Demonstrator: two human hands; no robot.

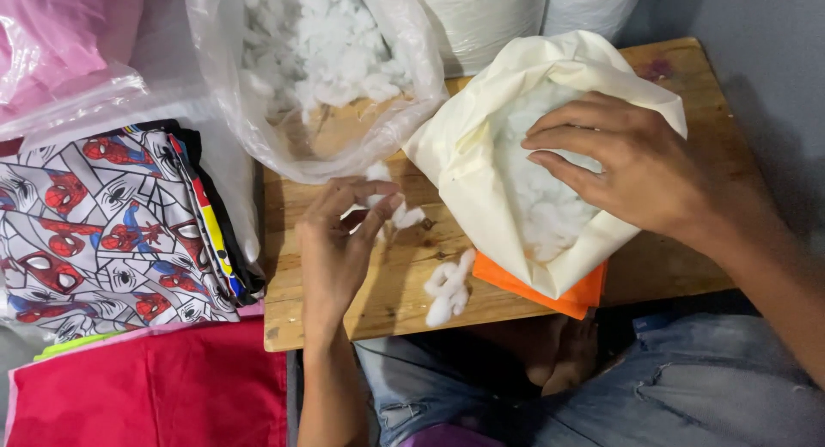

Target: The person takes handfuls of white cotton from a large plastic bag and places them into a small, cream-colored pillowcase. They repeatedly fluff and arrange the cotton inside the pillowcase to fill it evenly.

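Left hand raised over the wooden table, fingers curled loosely round a small tuft of white stuffing; grip only partly seen, thumb side turned away. Right hand spread flat, released, pressing on white filling inside an open cream fabric cover lying on the table. Orange cloth mostly hidden under the cover, only an edge showing. Loose clump of stuffing near the table's front edge. Clear plastic bag of more stuffing behind, top cut off by the frame. Comic-print folded fabric and red cloth at left, partly out of view. Knees in jeans below, table legs unseen
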